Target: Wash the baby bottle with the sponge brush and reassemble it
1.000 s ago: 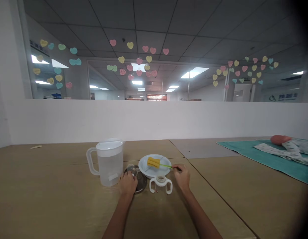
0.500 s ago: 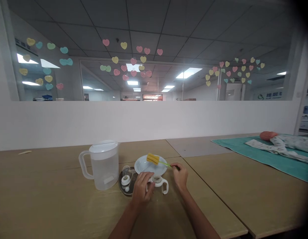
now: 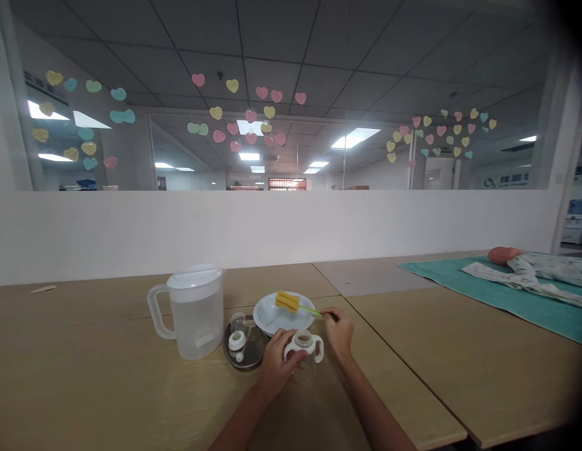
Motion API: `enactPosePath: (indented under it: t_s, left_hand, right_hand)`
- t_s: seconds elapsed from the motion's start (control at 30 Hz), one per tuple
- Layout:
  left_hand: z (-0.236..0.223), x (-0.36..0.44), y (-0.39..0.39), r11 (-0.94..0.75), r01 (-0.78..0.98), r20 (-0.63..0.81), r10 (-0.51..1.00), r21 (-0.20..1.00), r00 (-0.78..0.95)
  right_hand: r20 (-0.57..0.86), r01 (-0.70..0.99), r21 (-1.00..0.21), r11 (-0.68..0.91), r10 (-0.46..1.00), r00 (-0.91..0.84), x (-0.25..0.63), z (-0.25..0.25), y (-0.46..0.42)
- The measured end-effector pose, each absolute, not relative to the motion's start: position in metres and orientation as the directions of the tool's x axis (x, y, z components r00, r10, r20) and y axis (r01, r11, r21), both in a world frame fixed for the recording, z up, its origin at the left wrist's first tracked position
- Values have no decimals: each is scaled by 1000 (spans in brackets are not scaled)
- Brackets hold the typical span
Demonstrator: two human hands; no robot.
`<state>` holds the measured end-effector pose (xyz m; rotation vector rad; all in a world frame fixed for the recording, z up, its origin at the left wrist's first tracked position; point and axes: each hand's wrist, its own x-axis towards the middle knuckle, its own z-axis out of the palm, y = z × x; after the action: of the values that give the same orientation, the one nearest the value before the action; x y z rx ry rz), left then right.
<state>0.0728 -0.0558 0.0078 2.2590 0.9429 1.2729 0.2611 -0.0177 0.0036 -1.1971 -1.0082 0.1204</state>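
My left hand (image 3: 277,363) is closed around the side of a clear baby bottle (image 3: 308,369) with two white handles. The bottle stands upright and its mouth is uncovered. In my right hand (image 3: 338,332) is the thin green handle of a bottle brush (image 3: 287,302). Its yellow sponge head is over a white bowl (image 3: 265,313), just behind the bottle; whether it touches the bowl I cannot tell. Left of the bottle, a dark metal tray (image 3: 239,362) carries a white bottle collar (image 3: 237,340), a clear cap (image 3: 237,321) and a thin straw-like part.
A lidded translucent pitcher (image 3: 199,322) with water in it stands to the left of the tray. At the far right, a doll (image 3: 504,255) in patterned clothes lies on a green towel (image 3: 450,282). A white wall (image 3: 272,228) runs behind the wooden table (image 3: 107,388).
My left hand has shifted right and wrapped more firmly around the bottle, which has moved slightly right. My right hand and the brush have barely moved.
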Motion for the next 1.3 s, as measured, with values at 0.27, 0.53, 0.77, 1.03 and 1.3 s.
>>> enactPosePath:
  t_s: [0.27,0.53,0.77,1.03,1.3]
  left_hand:
    - [3,78,-56,-635,289,549,769,717,328]
    - [6,76,-57,-587,247,501,798,771,335]
    - [11,72,-58,-720,296,614,691,627,381]
    - [16,70,-63,-753,251,622,649,608,439]
    - [9,68,-58,-762,248,629,638,598,444]
  right_hand:
    - [589,423,-808,410,554,588,262,1,-16]
    - [605,439,-796,416,544,582,263,0,-15]
    - [582,422,-813,401,563,587,262,1,-16]
    - [599,427,-801,420,556,576,262,1,-17]
    - [586,417,-810,412,564,582,261,2,-18]
